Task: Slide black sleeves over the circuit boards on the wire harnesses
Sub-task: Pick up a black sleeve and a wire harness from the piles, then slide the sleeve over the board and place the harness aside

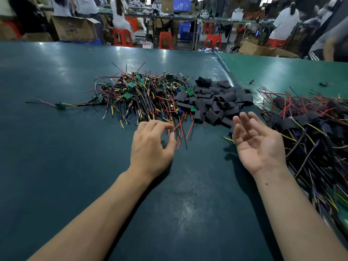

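A tangled heap of wire harnesses (143, 93) with small green circuit boards lies at the table's centre. Right of it sits a pile of flat black sleeves (216, 102). A second heap of harnesses (310, 132) with black sleeves over their boards spreads along the right side. My left hand (152, 144) hovers palm down at the near edge of the central heap, fingers loosely curled just beside red wire ends, holding nothing. My right hand (258, 142) is palm up with relaxed fingers, empty, between the sleeve pile and the right heap.
One single harness with a green board (60, 106) lies apart at the left. The dark green table mat (56, 166) stretches toward me. Beyond the far edge are red stools (122, 37), cardboard boxes (75, 29) and seated people.
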`<state>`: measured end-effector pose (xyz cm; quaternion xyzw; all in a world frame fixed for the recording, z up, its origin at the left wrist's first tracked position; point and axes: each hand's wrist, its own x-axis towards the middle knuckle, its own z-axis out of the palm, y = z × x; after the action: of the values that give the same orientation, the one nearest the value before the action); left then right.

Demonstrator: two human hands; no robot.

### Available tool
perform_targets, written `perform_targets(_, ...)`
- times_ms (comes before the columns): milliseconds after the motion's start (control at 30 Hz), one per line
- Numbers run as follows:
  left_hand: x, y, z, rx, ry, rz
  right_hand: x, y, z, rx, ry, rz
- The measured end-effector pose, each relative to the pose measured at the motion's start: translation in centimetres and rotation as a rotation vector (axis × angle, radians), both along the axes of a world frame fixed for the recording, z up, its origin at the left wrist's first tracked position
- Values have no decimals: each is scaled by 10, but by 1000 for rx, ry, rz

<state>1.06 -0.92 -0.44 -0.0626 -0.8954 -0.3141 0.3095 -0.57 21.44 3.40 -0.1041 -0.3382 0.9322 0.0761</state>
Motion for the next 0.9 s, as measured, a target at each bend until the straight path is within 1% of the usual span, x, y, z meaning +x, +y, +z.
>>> perform_targets(100, -5, -3, -4, -153, -288, 116, 3, -7, -2, 100, -9, 83)
perform_targets(133, -6, -2, -6, -197, -336, 138, 3, -9, -3, 111, -13, 107)
perform_targets(200, -8, -3, -8, -192, -344, 186, 4, -13, -5, 129, -24, 146)
perform_targets(267, -11, -7, -7, -99, -340, 271, 4, -16, -6, 165, -32, 171)
perform_targets(333, -13, -10, -6, -39, -345, 285, 4, -17, -7, 182, -33, 185)
perform_targets(467, -11, -9, -2, 135, -179, 234, 6, -20, -7, 170, -21, 210)
perform_targets(533, -11, -11, 0, 204, -139, 243, 6, -21, -7, 195, -20, 228)
perform_targets(600, -13, -15, -1, 187, -196, 253, 7, -22, -8, 218, -19, 250)
perform_targets(700, -20, -19, -5, 90, -320, 282, 8, -25, -9, 218, -5, 268)
perform_targets(800, -23, -19, -3, 138, -353, 304, 9, -27, -11, 228, 19, 288)
perform_targets(900, -21, -17, 1, 128, -387, 342, 8, -28, -12, 254, 19, 302)
